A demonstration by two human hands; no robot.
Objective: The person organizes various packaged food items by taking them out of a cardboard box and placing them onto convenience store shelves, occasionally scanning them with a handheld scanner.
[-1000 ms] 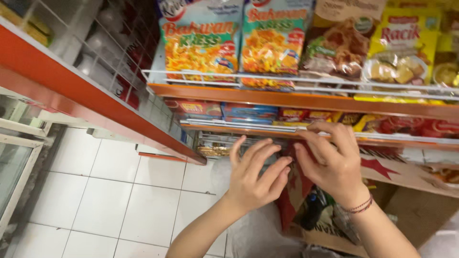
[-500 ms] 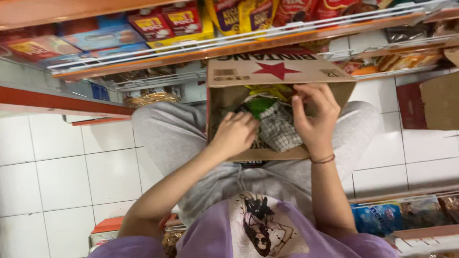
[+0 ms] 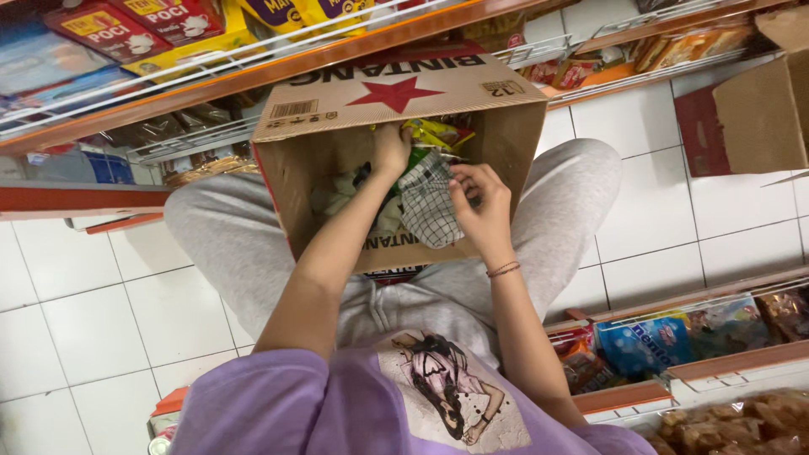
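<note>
Left hand [image 3: 392, 150] deeper in box [image 3: 324, 168], right hand [image 3: 480, 202] lower

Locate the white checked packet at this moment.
In the head view, the white checked packet sits inside the open cardboard box on the person's lap, pinched by the right hand, just right of the left hand.

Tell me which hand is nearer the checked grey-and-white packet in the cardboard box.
Right. The right hand has its fingers on the upper right edge of the checked grey-and-white packet. The left hand is deeper in the open brown cardboard box, above the packet by the yellow-green packets.
</note>
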